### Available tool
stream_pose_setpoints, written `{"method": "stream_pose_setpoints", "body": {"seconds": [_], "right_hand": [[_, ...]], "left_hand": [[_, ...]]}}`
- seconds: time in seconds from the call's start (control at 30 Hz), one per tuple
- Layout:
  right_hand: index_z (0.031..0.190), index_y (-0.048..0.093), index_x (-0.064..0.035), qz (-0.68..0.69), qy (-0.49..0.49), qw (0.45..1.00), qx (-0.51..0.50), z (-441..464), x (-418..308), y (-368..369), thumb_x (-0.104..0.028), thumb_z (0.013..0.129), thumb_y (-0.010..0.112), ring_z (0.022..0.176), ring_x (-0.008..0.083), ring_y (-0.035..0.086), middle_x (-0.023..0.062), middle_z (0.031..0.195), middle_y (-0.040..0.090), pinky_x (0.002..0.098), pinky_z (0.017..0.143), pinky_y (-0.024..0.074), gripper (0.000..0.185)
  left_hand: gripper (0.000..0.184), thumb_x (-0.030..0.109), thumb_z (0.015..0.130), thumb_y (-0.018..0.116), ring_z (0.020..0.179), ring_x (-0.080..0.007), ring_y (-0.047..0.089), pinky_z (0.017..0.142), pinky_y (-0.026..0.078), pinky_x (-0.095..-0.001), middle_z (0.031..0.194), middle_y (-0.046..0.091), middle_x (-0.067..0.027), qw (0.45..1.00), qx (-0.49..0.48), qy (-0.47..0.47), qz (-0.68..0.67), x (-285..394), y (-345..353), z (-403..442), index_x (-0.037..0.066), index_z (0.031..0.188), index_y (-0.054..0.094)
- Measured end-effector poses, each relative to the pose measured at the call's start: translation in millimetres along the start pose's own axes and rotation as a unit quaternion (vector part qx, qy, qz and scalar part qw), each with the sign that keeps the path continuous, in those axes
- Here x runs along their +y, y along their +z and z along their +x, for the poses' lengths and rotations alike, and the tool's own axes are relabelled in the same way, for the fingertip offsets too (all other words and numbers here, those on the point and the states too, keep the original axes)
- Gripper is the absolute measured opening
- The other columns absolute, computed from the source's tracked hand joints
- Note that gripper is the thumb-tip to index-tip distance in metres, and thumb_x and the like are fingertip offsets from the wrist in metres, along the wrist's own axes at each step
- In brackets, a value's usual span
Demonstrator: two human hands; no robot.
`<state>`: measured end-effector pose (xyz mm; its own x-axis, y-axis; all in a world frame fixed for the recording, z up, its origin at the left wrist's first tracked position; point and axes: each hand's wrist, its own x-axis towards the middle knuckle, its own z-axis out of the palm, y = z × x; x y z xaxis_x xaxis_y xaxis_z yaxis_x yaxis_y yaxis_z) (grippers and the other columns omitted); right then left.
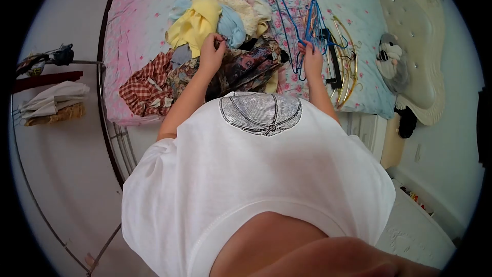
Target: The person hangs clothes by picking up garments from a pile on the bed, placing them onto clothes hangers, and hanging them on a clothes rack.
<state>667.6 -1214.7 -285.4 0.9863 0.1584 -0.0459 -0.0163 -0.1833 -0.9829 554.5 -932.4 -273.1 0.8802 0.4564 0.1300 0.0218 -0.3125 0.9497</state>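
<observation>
My right hand (312, 60) is closed around a blue clothes hanger (287, 13), whose long thin frame slants up toward the far side of the bed. More blue hangers (311, 18) lie bunched just beyond its fingers. Over the heap of clothes, my left hand (211, 51) has its fingers curled together; what they pinch, if anything, is hidden. Beneath and beside it spreads a dark floral garment (246, 69). A yellow garment (197, 23) and a light blue one (231, 28) lie just beyond. To its left is a red-and-white checked garment (148, 82).
The pile rests on a bed with a flowered sheet (138, 31). Gold-coloured hangers (352, 56) and a black hanger (335, 66) lie at the right, near a grey plush toy (392, 61) and the padded headboard (417, 31). A metal rack at left carries hanging clothes (59, 97).
</observation>
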Motion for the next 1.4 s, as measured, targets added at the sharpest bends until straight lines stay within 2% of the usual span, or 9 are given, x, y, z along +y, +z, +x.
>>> {"method": "stream_pose_setpoints", "body": {"seconds": [0.37,0.6,0.63,0.87,1.0,1.03,1.23,1.33,1.4], "right_hand": [[0.08,0.054,-0.0014,0.07,-0.083,0.988,0.113,-19.3,-87.0,1.3,-0.039,0.092,0.038,0.054,0.0087,0.047,0.0029,0.065,0.051,0.0211,0.052,0.0392,0.043],[0.08,0.051,-0.0024,0.118,-0.043,0.992,-0.032,-43.3,-97.4,27.7,-0.041,0.091,0.038,0.056,0.0096,0.05,0.0009,0.061,0.047,0.0244,0.058,0.0464,0.042],[0.08,0.052,-0.0031,0.104,-0.068,0.99,-0.059,-46.7,-98.6,33.1,-0.041,0.091,0.039,0.057,0.0092,0.049,0.0008,0.061,0.047,0.0233,0.057,0.0446,0.041],[0.08,0.052,-0.0041,0.096,-0.058,0.989,-0.098,-57.3,-106.0,55.8,-0.043,0.09,0.04,0.055,0.0096,0.048,0.0003,0.06,0.047,0.0221,0.056,0.0417,0.042],[0.08,0.051,-0.0048,0.14,-0.054,0.982,-0.112,-55.6,-116.5,66.5,-0.044,0.089,0.041,0.054,0.0084,0.043,-0.0019,0.06,0.041,0.0241,0.059,0.0446,0.042],[0.08,0.051,-0.0051,0.13,-0.047,0.984,-0.113,-56.6,-119.2,71.6,-0.044,0.089,0.041,0.055,0.0078,0.042,-0.0019,0.062,0.041,0.0245,0.058,0.0451,0.041],[0.081,0.052,-0.0057,0.195,-0.031,0.97,-0.145,-53.7,-120.4,96.2,-0.043,0.088,0.043,0.054,0.0072,0.042,-0.0023,0.061,0.04,0.0244,0.056,0.0459,0.039],[0.081,0.051,-0.0058,0.143,-0.022,0.972,-0.183,-53.6,-122.6,109.5,-0.042,0.089,0.043,0.055,0.0075,0.044,-0.0015,0.062,0.041,0.0255,0.056,0.0473,0.038],[0.08,0.051,-0.0061,0.11,-0.032,0.975,-0.19,-49.2,-123.3,115.9,-0.042,0.089,0.041,0.057,0.0083,0.046,-0.0005,0.064,0.043,0.0263,0.057,0.0481,0.038]], "left_hand": [[0.015,0.012,0.082,0.054,0.068,-0.0085,0.048,0.061,0.04,-0.0232,0.076,0.05,-0.0009,0.99,0.007,-0.101,-0.097,21.0,-97.1,-37.8,0.003,0.095,0.053],[0.041,0.028,0.087,0.05,0.073,-0.0085,0.049,0.068,0.04,-0.0224,0.094,0.05,-0.0022,0.983,-0.149,-0.039,-0.097,59.6,-124.0,-41.4,0.006,0.12,0.043],[0.041,0.028,0.088,0.048,0.082,-0.0106,0.048,0.072,0.039,-0.0233,0.114,0.046,-0.0041,0.975,-0.182,-0.061,-0.112,63.0,-126.2,-40.8,0.005,0.122,0.041],[0.042,0.014,0.084,0.054,0.071,-0.0094,0.051,0.059,0.041,-0.022,0.1,0.048,-0.0051,0.984,0.007,-0.083,-0.156,47.9,-143.6,-36.8,0.004,0.123,0.04],[0.041,0.005,0.084,0.05,0.077,-0.0104,0.054,0.054,0.042,-0.0196,0.109,0.049,-0.0076,0.958,-0.008,-0.101,-0.268,35.3,-167.2,-29.8,0.004,0.123,0.041],[0.041,0.011,0.083,0.054,0.075,-0.0033,0.046,0.051,0.03,-0.0178,0.106,0.052,0.0008,0.953,-0.032,-0.116,-0.277,39.8,-172.0,-32.4,0.008,0.123,0.043],[0.042,0.008,0.084,0.052,0.1,-0.0096,0.048,0.075,0.042,-0.0217,0.115,0.047,-0.0015,0.949,-0.081,-0.115,-0.284,65.1,-187.5,-33.7,0.008,0.124,0.042],[0.042,0.008,0.082,0.055,0.093,-0.0069,0.05,0.057,0.043,-0.0193,0.119,0.044,-0.0036,0.949,-0.108,-0.095,-0.279,74.2,-184.5,-26.1,0.007,0.123,0.044],[0.042,0.007,0.082,0.055,0.092,-0.0074,0.05,0.061,0.044,-0.0206,0.119,0.044,-0.0032,0.955,-0.115,-0.081,-0.261,72.1,-185.0,-18.4,0.006,0.122,0.044]]}}
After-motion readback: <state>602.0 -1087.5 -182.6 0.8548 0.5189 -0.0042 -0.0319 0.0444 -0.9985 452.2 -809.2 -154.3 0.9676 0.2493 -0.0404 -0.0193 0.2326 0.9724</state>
